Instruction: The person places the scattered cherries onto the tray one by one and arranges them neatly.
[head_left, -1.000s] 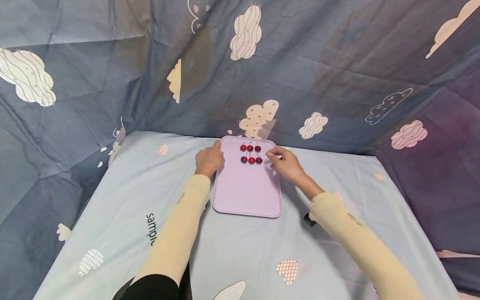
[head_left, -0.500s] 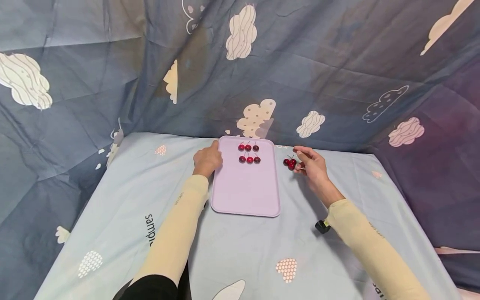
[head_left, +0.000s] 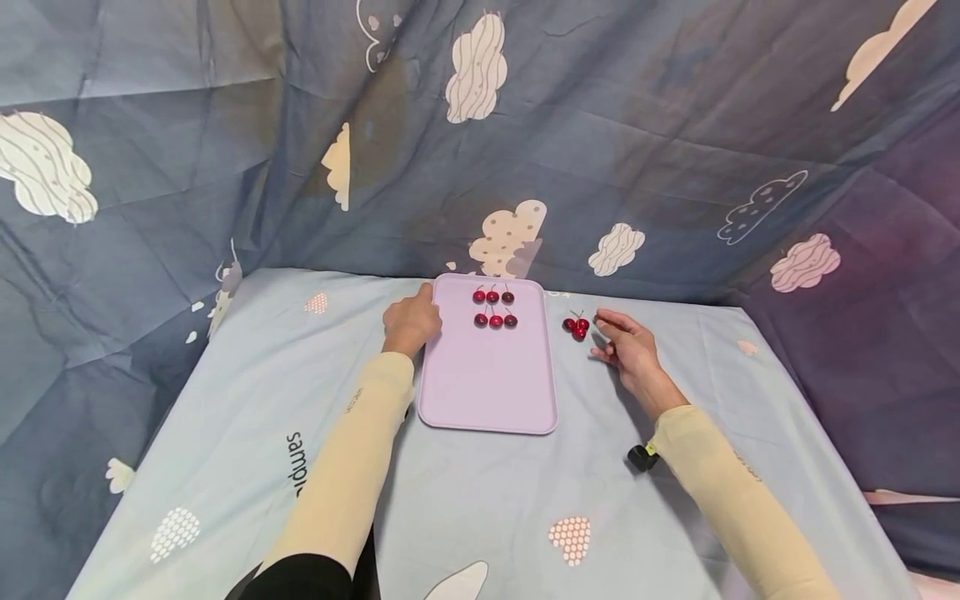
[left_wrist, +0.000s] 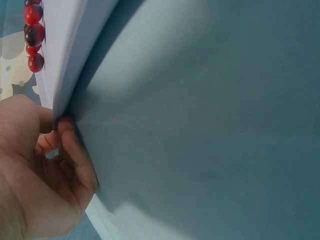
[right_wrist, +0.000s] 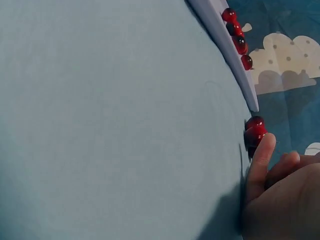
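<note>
A pale blue cloth [head_left: 465,492] is covering the tabletop; dark, cloud-printed curtains [head_left: 405,167] are hanging at the far side, left and right; a lilac tray [head_left: 487,383] is lying across the far middle; a black device [head_left: 642,457] is hanging below the right sleeve [head_left: 727,492]; the left hand [head_left: 412,321] is covering part of the tray's left edge, its grip pinching that rim between thumb and fingers; the right hand [head_left: 628,350] is hovering just right of the loose fruit, its grip standing partly open and holding nothing that shows; six cherries [head_left: 492,297] are sitting in the tray's far half, in two rows of three; three cherries [head_left: 578,334] are lying clustered on the cloth, right of the tray.
</note>
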